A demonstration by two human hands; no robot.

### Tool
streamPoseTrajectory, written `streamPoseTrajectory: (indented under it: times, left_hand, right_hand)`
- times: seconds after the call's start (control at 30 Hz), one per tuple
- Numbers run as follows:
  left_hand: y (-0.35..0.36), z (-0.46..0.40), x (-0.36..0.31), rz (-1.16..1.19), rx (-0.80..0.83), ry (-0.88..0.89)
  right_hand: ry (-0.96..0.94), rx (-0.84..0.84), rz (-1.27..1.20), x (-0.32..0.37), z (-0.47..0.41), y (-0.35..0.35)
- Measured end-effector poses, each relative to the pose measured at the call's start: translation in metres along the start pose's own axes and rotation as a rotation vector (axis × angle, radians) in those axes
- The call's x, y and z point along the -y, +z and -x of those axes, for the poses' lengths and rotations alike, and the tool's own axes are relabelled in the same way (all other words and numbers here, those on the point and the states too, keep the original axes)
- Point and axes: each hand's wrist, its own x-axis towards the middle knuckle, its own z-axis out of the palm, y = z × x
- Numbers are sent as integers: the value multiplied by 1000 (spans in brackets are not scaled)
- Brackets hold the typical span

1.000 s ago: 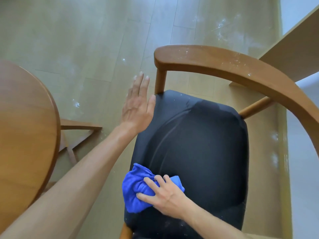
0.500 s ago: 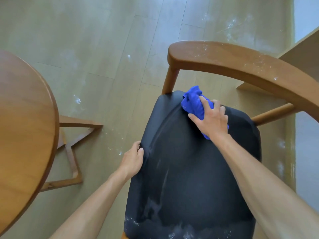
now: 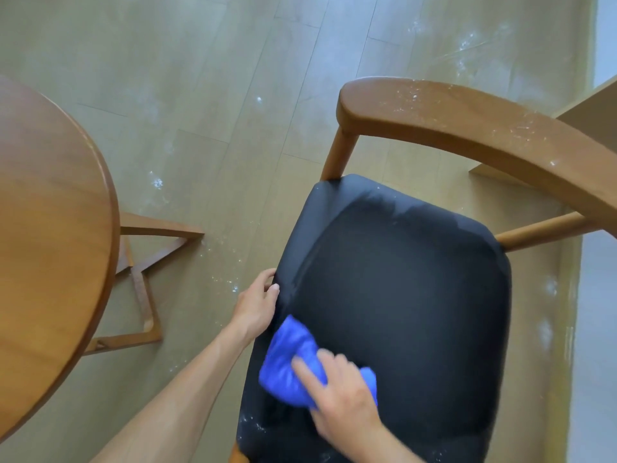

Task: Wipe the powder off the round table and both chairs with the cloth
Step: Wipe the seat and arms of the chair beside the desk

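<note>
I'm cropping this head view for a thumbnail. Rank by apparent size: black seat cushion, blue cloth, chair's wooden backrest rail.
1. black seat cushion
2. wooden backrest rail, partly cut off by the frame
3. blue cloth, partly covered by the right hand

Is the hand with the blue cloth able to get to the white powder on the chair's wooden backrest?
Probably yes. Nothing stands between the right hand with the cloth and the powdered backrest; only open black seat lies between.
</note>
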Motion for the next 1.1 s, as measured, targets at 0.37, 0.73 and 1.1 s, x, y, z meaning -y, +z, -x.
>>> streamPoseTrajectory:
  times: [0.37, 0.73, 1.1]
  left_hand:
    - [-19, -28, -44, -789, -117, 514]
    - [-5, -43, -52, -1102, -65, 562]
    - [-2, -36, -52, -1123, -76, 501]
  right_hand:
    - [-354, 46, 115, -110, -47, -42]
    - [903, -201, -26, -192, -176, -56]
    - [118, -77, 171, -122, -106, -46]
